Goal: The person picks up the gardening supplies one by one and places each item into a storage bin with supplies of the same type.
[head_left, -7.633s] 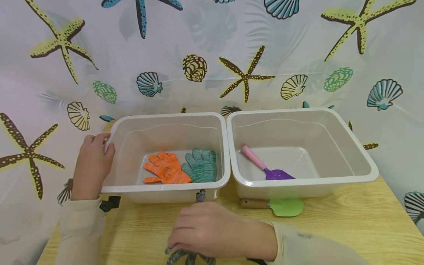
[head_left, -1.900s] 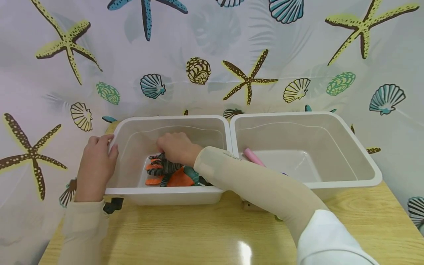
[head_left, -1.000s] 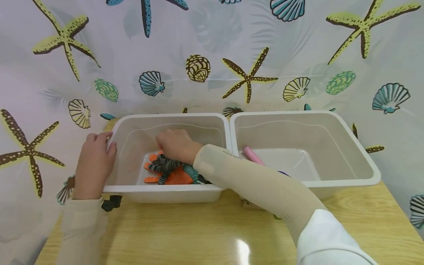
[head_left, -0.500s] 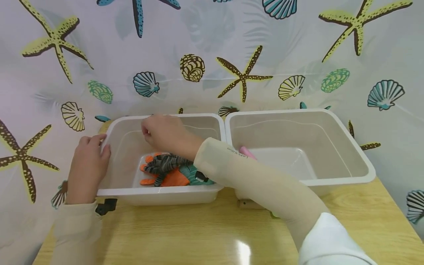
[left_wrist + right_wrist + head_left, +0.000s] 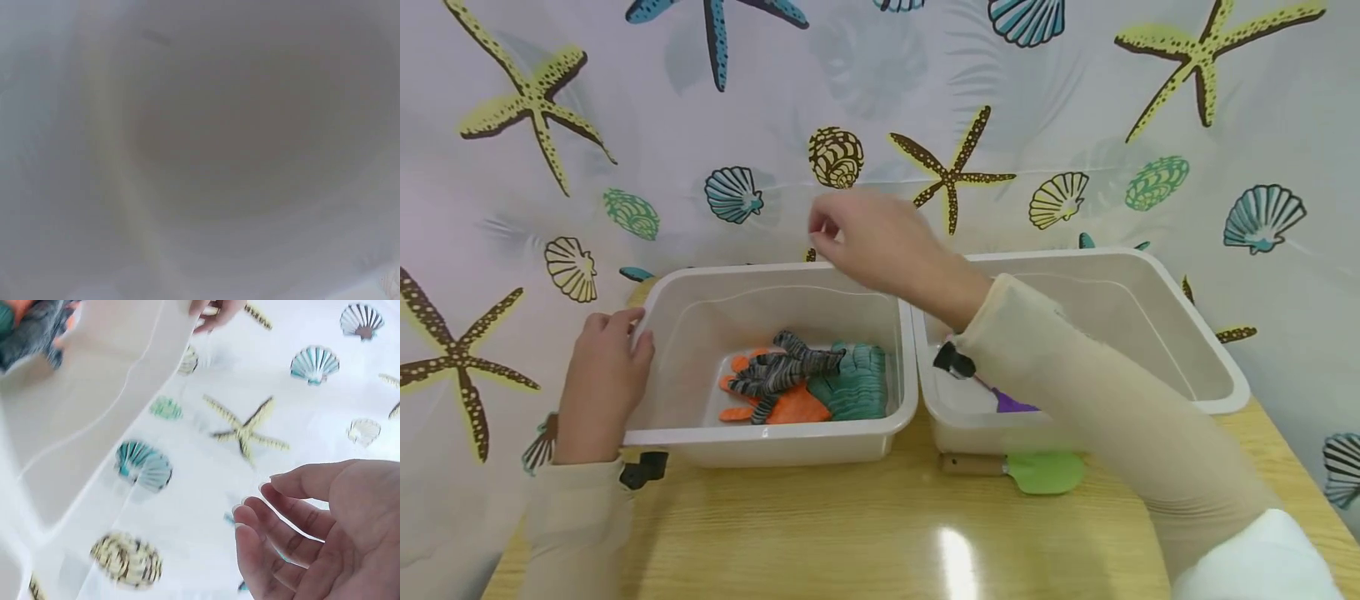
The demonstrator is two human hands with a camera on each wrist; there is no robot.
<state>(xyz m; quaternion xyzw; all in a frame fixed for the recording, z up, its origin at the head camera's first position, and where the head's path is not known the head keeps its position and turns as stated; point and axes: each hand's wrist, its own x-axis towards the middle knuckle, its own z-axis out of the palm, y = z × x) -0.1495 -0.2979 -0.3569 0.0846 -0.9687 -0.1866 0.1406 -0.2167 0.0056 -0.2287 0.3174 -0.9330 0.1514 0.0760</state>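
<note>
In the head view, my left hand holds the left rim of the left plastic bin. My right hand is raised over the back edge of that bin; the right wrist view shows its fingers loosely bent with nothing between them. Inside the left bin, a grey-black striped knit glove lies crumpled on an orange glove. A green glove lies to their right, partly under the grey one's cuff. The left wrist view is a grey blur.
A second bin stands against the first on the right; its purple-bladed hand shovel is mostly hidden by my right arm. A green spatula with a wooden handle lies on the wooden table. Behind hangs a sea-print cloth.
Earlier my right hand carried the grey glove from the table into the left bin. It has let go, risen and moved right, away from the gloves. My left hand stays at the rim.
</note>
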